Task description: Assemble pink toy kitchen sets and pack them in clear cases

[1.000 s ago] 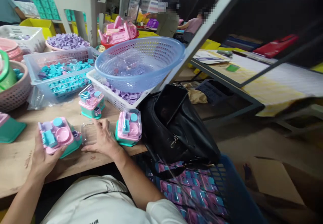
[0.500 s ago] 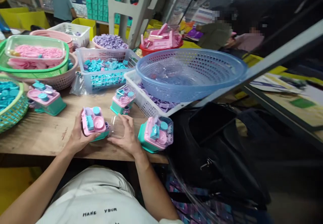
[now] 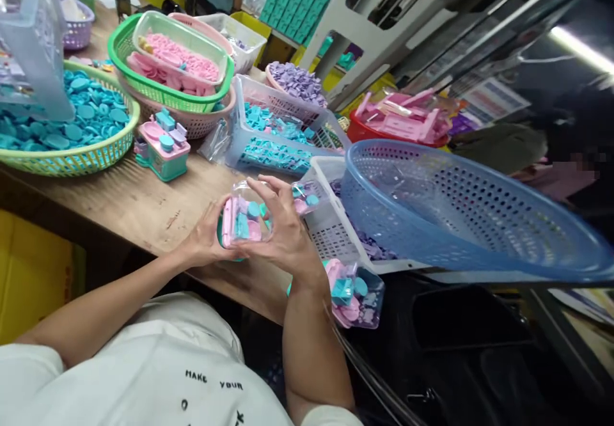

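Note:
Near the table's front edge, my left hand [image 3: 205,233] grips a pink and teal toy kitchen set [image 3: 240,222] by its left side. My right hand [image 3: 288,231] holds a clear plastic cover [image 3: 263,203] over the set's top, fingers curved around it. Whether the cover is fully seated I cannot tell. Partly behind my right hand is a second toy set [image 3: 306,197]. A third one under clear plastic [image 3: 355,291] sits by my right forearm, which hides part of it. Further left, another toy set [image 3: 165,144] stands uncovered on the table [image 3: 163,205].
At left is a yellow-green basket [image 3: 96,157] of teal discs. Behind stand a green basket [image 3: 180,96] of pink parts and a clear basket [image 3: 278,157] of teal pieces. A large blue basket [image 3: 432,221] rests over a white crate [image 3: 330,228] at right.
My right hand has brought the clear cover leftward from beside the toy set onto its top. My left hand keeps its hold. The camera view has turned and tilted.

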A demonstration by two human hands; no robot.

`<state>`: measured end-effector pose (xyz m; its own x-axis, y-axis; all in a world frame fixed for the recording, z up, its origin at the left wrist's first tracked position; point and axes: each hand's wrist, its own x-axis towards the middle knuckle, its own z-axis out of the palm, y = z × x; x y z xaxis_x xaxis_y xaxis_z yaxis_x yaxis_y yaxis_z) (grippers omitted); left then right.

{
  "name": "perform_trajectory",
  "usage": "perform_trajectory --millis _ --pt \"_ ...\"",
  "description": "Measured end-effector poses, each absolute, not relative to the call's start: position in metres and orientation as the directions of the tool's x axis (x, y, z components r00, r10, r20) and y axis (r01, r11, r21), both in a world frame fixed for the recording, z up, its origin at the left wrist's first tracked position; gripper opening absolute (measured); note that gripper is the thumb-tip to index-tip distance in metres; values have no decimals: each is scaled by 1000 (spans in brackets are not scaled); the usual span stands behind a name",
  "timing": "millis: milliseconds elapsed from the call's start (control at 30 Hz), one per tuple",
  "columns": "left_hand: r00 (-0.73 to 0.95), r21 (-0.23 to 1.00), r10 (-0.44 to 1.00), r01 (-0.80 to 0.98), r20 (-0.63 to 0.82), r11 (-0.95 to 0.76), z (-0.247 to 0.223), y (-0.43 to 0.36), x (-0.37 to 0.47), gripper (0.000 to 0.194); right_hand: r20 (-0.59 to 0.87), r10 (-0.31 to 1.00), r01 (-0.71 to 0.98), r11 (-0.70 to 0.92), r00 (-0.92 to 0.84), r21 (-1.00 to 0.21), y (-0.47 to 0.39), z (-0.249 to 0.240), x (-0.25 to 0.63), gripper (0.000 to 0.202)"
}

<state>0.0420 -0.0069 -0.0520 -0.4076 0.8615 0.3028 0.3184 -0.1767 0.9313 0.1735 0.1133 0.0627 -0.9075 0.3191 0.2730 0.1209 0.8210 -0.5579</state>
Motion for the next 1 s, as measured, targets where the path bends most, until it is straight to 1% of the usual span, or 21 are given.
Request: perform_trajectory --millis 100,233,433,533,633,800,1000 --pt "-409 909 842 364 351 -203 -55 -6 44 108 201 318 174 836 -927 -520 115 58 172 88" --pt "-413 904 836 375 362 -206 -59 -4 47 109 127 338 227 822 -932 -523 120 53 177 93" --pt "-404 895 837 396 369 -204 -63 -4 49 113 84 231 161 854 -969 -495 127 55 179 92" --pt "-408 901 839 386 361 -200 -63 -5 49 112 68 218 152 839 -974 -522 129 55 179 91" --pt "-405 904 845 385 349 -189 -62 -5 49 113 95 252 157 811 -963 -564 130 51 177 91" --pt "-405 901 849 399 340 -171 -62 -6 50 114 135 358 218 783 -924 -582 128 46 177 95" --pt "-410 885 839 434 359 -167 -65 -7 50 116 227 439 228 765 -869 -602 124 44 188 99"
